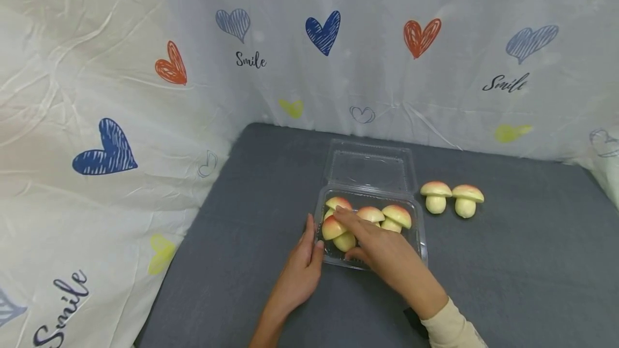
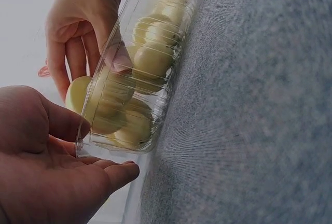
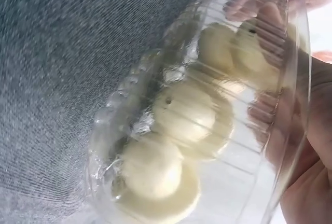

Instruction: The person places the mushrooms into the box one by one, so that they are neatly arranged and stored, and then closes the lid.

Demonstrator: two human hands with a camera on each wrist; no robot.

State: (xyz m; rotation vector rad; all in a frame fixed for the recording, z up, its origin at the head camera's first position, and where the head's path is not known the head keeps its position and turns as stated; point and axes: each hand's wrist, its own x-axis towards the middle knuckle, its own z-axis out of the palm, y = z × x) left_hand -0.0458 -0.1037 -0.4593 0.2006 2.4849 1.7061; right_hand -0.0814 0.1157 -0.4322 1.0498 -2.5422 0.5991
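Note:
A clear plastic clamshell box [image 1: 424,240] lies with its lid folded back and several toy mushrooms in its tray, their yellow caps blushed red. Over the tray's front left, my right hand [image 1: 387,251] grips one toy mushroom [image 1: 333,229], fingers across its cap and thumb by its pale stem. Another mushroom [image 1: 340,202] sits just behind it, and two more, a middle one [image 1: 371,214] and a right one [image 1: 397,216], are beside the hand. My left hand [image 1: 301,270] rests against the box's left side, fingers straight along the wall, thumb at the front corner rim [image 2: 83,149].
Two toy mushrooms stand upright side by side on the grey cloth right of the box, a left one [image 1: 436,197] and a right one [image 1: 466,201]. The open lid [image 1: 369,168] lies toward the back. A white curtain [image 1: 367,79] printed with hearts borders the table behind and at left.

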